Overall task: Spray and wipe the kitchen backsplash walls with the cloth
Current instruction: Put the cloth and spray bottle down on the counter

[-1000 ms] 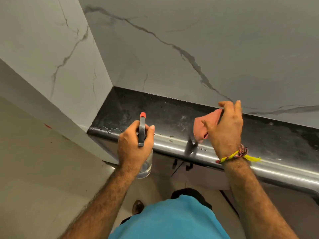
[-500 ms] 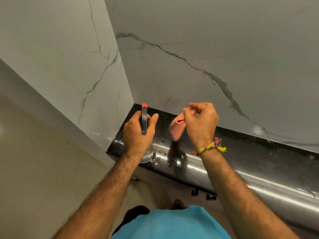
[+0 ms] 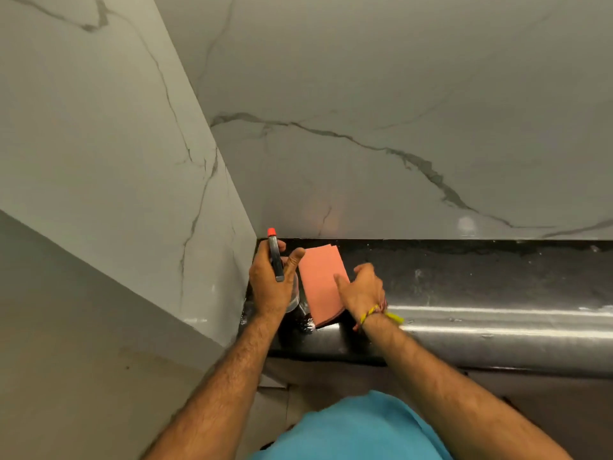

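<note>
A person is gripping the spray bottle (image 3: 276, 260) in the left hand (image 3: 270, 287), nozzle toward the backsplash (image 3: 381, 94) at twelve o'clock. The right hand (image 3: 363, 290), fingers relaxed, is flattening the folded cloth (image 3: 320, 280) on the surface (image 3: 481, 270), likely preparing to wipe.

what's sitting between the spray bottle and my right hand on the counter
The pink cloth, lying flat on the black counter. The head view shows it between the spray bottle and the right hand, whose fingers touch its edge.
</note>
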